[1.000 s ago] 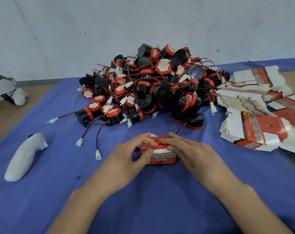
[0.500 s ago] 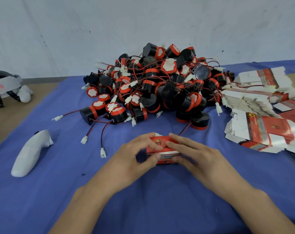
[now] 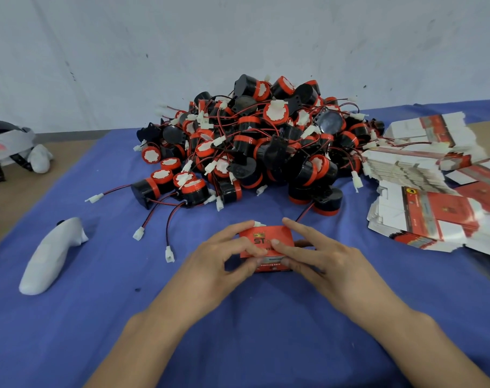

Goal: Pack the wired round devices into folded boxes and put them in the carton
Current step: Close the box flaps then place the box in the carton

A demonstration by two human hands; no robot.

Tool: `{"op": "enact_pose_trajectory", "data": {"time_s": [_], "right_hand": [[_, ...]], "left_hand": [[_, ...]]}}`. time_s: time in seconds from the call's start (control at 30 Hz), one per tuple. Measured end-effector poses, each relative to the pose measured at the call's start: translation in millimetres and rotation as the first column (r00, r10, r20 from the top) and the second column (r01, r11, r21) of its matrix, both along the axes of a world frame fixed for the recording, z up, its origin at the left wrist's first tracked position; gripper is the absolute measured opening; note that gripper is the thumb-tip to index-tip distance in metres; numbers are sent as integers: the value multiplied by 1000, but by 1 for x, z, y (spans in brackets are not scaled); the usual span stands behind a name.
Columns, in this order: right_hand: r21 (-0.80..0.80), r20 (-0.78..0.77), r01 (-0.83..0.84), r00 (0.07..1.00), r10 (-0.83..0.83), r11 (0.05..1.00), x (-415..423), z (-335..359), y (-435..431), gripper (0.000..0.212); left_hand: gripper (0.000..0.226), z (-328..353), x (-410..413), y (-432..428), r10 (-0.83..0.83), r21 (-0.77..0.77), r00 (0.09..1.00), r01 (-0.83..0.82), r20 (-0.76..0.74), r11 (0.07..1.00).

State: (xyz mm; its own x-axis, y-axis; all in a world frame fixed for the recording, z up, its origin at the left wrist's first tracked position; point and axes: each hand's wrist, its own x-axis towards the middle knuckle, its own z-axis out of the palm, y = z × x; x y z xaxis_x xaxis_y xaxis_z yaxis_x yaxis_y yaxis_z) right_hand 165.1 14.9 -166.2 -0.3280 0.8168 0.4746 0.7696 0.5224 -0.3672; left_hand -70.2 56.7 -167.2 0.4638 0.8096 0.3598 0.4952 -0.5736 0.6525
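Red box (image 3: 269,238) sits pinched between left hand (image 3: 210,267) and right hand (image 3: 330,264) fingers (image 3: 302,231), seemingly closed.

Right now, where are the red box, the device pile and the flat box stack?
red box (image 3: 269,234): head view, its red top face.
device pile (image 3: 276,112): head view, a white cap near top.
flat box stack (image 3: 434,217): head view, the top sheet.

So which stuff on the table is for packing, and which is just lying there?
For packing: red box, held by left hand and right hand; pile of round devices; flat boxes.
Lying about: white controller; headset.
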Motion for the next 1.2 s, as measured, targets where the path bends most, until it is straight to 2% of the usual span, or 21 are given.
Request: {"op": "enact_pose_trajectory", "data": {"time_s": [0.1, 0.23, 0.4, 0.47, 0.5, 0.6, 0.67, 0.73, 0.87, 1.0, 1.13, 1.2], "right_hand": [[-47, -90, 2, 996, -7, 999, -2, -4, 2, 38], [-287, -285, -62, 958, -23, 956, -6, -4, 6, 26], [-381, -467, -114, 880, -84, 918, -11, -1, 13, 13], [-391, -571, -158, 815, -104, 907, -15, 4, 12, 12], [-379, -606, -163, 788, -111, 911, -16, 7, 12, 15], [-326, -712, -168, 691, -125, 930, -27, 13, 10, 15], [-315, -785, -185, 602, -146, 931, -36, 12, 7, 18], [-326, -824, -189, 536, -181, 926, -45, 10, 4, 20], [-306, -856, -142, 473, -207, 941, -51, 11, 5, 18], [-277, -925, -150, 310, -220, 949, -49, 17, 7, 19], [-279, -931, -180, 291, -220, 943, -48, 15, 7, 18], [-285, -931, -217, 293, -216, 934, -48, 15, 8, 21]], "left_hand": [[21, -1, 2, -3, 16, -6, 1000, -16, 9, 1000], [18, -1, 7, -4, 1, -20, 1000, 0, 21, 1000], [55, -2, 18, -5, 103, -172, 995, -98, 17, 980], [72, 3, 24, -7, 139, -283, 986, -109, 88, 953], [74, 6, 27, -8, 156, -335, 977, -99, 148, 937], [62, 16, 38, -10, 237, -455, 910, -61, 340, 888], [57, 21, 45, -15, 286, -496, 865, -51, 411, 867], [52, 25, 55, -21, 316, -498, 839, -63, 443, 865], [49, 29, 70, -28, 325, -439, 820, -102, 471, 893], [32, 33, 72, -27, 291, -437, 810, -48, 510, 898], [45, 32, 72, -27, 272, -420, 842, -60, 465, 905], [38, 30, 73, -27, 291, -412, 827, -80, 481, 908]]}}
